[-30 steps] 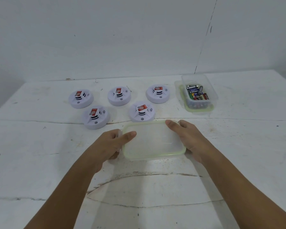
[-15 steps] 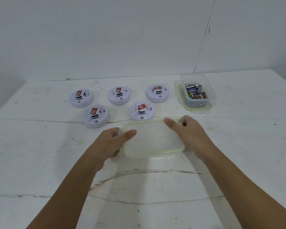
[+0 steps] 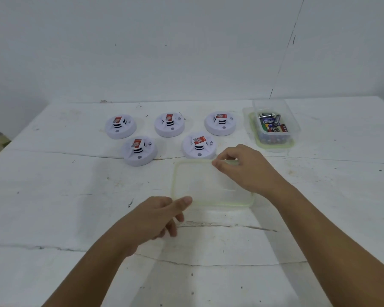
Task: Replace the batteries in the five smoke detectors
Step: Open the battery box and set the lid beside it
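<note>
A: Hands first. Right hand (image 3: pixel 245 171)?

B: Curled, pinching the far right corner of the clear lid (image 3: pixel 211 185), thumb and fingertips closed on its greenish rim. The lid sits on or just above the table (image 3: pixel 53 196); I can't tell which.

A: Left hand (image 3: pixel 155 218)?

B: At the near left corner of the same lid. Thumb stretched out along the rim, other fingers curled below it. It looks like a loose pinch on the edge, but whether the lower fingers actually touch the lid I can't tell.

A: Counts. Smoke detectors?

B: Five, all white and round, each with a red label on top. Three in the back row: left (image 3: pixel 120 126), middle (image 3: pixel 169 124), right (image 3: pixel 220 122). Two in the front row: left (image 3: pixel 139 150), right (image 3: pixel 198 145). All rest flat on the table beyond the lid, none touched by a hand. The front right one is just past the lid's far edge, near the right hand's fingers.

A: Batteries?

B: A pile in one clear plastic box (image 3: pixel 273 125), far right of the table, right of the back row. Batteries (image 3: pixel 273 126) in mixed colours, too jumbled to count. The box stands on a second green-rimmed lid (image 3: pixel 273 145).

A: So lids?

B: Two. One box, five detectors, two hands.

A: Anything else?

B: White wall (image 3: pixel 186 52) behind, cracks running across the tabletop.
</note>
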